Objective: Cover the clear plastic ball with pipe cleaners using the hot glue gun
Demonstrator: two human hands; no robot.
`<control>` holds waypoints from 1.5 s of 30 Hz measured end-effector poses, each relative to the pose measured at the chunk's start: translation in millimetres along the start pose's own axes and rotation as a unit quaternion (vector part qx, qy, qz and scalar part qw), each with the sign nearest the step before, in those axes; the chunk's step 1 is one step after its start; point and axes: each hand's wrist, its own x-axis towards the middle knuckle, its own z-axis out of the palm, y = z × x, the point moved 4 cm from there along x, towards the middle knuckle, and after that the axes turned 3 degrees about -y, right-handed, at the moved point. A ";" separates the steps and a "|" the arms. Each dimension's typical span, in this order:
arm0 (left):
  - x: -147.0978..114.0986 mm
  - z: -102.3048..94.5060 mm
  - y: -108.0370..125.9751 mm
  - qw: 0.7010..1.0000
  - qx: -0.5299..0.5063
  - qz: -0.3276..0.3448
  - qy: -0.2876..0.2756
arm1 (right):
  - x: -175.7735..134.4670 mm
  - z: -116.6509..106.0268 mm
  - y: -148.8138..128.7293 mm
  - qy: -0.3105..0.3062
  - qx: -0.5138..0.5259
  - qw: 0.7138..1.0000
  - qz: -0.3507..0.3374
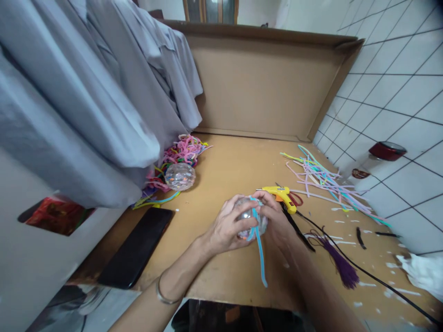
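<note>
Over the near middle of the brown table, my two hands hold a clear plastic ball (pixel 246 214) with small coloured bits inside. My left hand (pixel 226 226) is closed round its left side, fingers across the front. At the upper right, my right hand (pixel 273 214) has its fingers bent against the ball and a light blue pipe cleaner (pixel 260 256). The pipe cleaner runs over the ball, and one end hangs down below it. Just beyond my right hand lies a yellow glue gun (pixel 284 196).
Left stand a second clear ball (pixel 180 176), a heap of pipe cleaners (pixel 187 150) and a black phone-like slab (pixel 136 249). Right are loose pipe cleaners (pixel 321 177), a purple tassel (pixel 341 265), a black cord (pixel 367 272), white tissue (pixel 424 274) and a red-lidded jar (pixel 377 161). Grey cloth (pixel 114 83) hangs left.
</note>
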 end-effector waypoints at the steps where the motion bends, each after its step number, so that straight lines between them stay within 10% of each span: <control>1: 1.4 -0.6 0.4 1.000 -0.003 -0.002 0.002 | 0.2 0.0 0.6 -0.001 0.003 1.000 -0.002; 12: -0.7 -4.9 -12.7 0.986 -0.104 -0.118 0.059 | -0.9 5.5 3.0 0.013 -0.025 1.000 -0.002; 23: -8.1 2.2 -22.7 0.967 -0.133 -0.212 0.050 | -7.6 1.9 -13.2 0.065 -0.215 0.959 -0.172; 30: -4.0 -1.1 -23.9 0.961 -0.109 -0.244 0.067 | -15.2 9.6 -21.6 0.076 -0.342 0.900 -0.259; 37: -4.4 -1.6 -23.6 0.958 -0.101 -0.259 0.070 | -19.7 21.1 -21.1 0.078 -0.492 0.783 -0.372; 45: -3.7 -2.7 -19.9 0.960 -0.095 -0.256 0.057 | -21.9 19.5 -15.0 0.044 -0.475 0.793 -0.379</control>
